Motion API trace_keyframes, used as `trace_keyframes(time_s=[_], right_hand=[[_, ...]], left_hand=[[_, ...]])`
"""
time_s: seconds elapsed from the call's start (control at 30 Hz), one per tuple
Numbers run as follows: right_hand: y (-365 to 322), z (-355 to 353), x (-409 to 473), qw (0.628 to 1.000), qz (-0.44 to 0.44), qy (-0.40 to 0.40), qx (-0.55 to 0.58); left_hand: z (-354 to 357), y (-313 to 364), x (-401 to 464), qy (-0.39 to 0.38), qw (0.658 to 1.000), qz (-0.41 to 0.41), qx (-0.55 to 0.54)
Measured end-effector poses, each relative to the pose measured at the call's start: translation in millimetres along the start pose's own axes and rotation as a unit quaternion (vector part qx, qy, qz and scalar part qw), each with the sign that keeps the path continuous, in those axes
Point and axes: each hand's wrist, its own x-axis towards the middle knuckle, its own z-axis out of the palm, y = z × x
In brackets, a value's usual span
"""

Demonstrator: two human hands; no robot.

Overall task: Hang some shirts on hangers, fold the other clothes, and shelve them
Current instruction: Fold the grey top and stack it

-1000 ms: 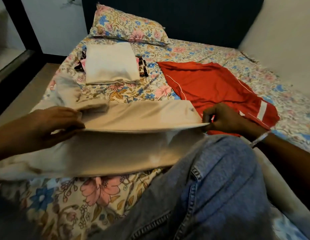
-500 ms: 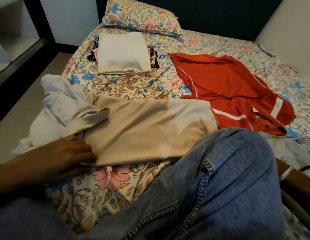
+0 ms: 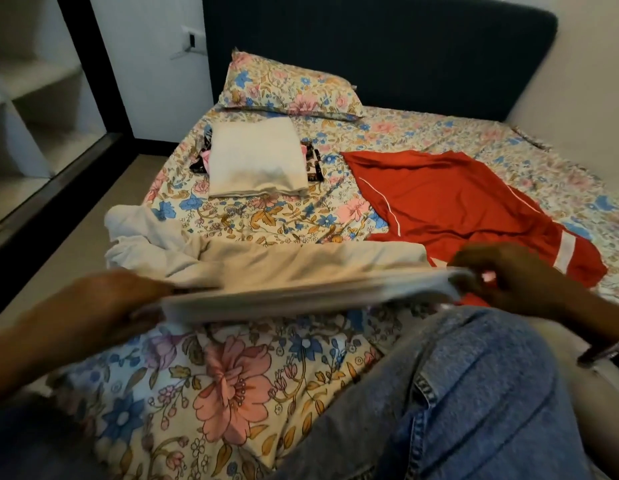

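A beige garment [image 3: 301, 268] lies across the floral bed [image 3: 266, 223] in front of me, its near edge lifted and blurred. My left hand [image 3: 128, 299] grips that edge at the left end. My right hand [image 3: 502, 271] pinches it at the right end. A crumpled white garment [image 3: 141, 237] sits at the beige one's left end. A red shirt with white stripes [image 3: 457, 209] lies spread flat to the right. Farther back, a folded white cloth [image 3: 256, 161] rests on a dark patterned garment [image 3: 313, 161].
My knee in blue jeans [image 3: 474, 393] fills the lower right. A floral pillow [image 3: 287, 88] leans at the dark headboard [image 3: 370, 46]. White shelves [image 3: 34, 98] behind a dark frame stand at the left, with bare floor [image 3: 93, 216] beside the bed.
Half a second ago the beige garment lay flat with only my left hand at it. Now both hands grip its near edge and lift it. The camera has tilted up.
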Motion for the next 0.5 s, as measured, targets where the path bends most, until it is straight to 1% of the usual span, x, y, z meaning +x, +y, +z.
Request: trace_keyframes(time_s=[0.03, 0.07, 0.13, 0.17, 0.2, 0.23, 0.33, 0.4, 0.43, 0.47, 0.5], right_hand=[[0.5, -15.1, 9.0, 1.000, 0.008, 0.027, -0.006], [0.8, -29.0, 19.0, 0.998, 0.012, 0.062, -0.019], [11.3, -51.7, 44.3, 0.992, 0.021, 0.115, -0.047], [15.6, -59.0, 57.6, 0.990, 0.023, 0.125, -0.067], [16.7, -64.5, 71.3, 0.988, 0.022, 0.123, -0.089], [18.4, -66.7, 83.4, 0.989, 0.020, 0.103, -0.108], [12.1, -67.4, 110.9, 0.986, -0.008, -0.002, -0.166], [10.3, -67.8, 117.9, 0.982, -0.014, -0.042, -0.185], [12.1, -73.5, 119.1, 0.984, -0.013, -0.041, -0.172], [16.3, -82.3, 116.4, 0.989, -0.010, -0.026, -0.148], [20.6, -92.2, 113.3, 0.993, -0.011, 0.008, -0.121]], left_hand=[[-16.9, -7.2, 7.6, 0.035, 0.996, -0.065, -0.053], [-30.4, -13.4, 16.0, 0.074, 0.983, -0.119, -0.117], [-51.1, -24.9, 40.4, 0.127, 0.964, -0.160, -0.172], [-60.8, -27.8, 54.2, 0.132, 0.960, -0.171, -0.179], [-67.8, -32.9, 66.1, 0.133, 0.959, -0.173, -0.183], [-72.8, -36.2, 76.5, 0.131, 0.958, -0.176, -0.183], [-83.8, -45.5, 98.5, 0.123, 0.964, -0.164, -0.168], [-94.0, -52.5, 101.8, 0.100, 0.969, -0.152, -0.165], [-97.6, -62.8, 99.4, 0.088, 0.972, -0.152, -0.154], [-97.3, -89.0, 92.5, 0.091, 0.975, -0.149, -0.140], [-101.1, -124.6, 82.2, 0.085, 0.971, -0.181, -0.134]])
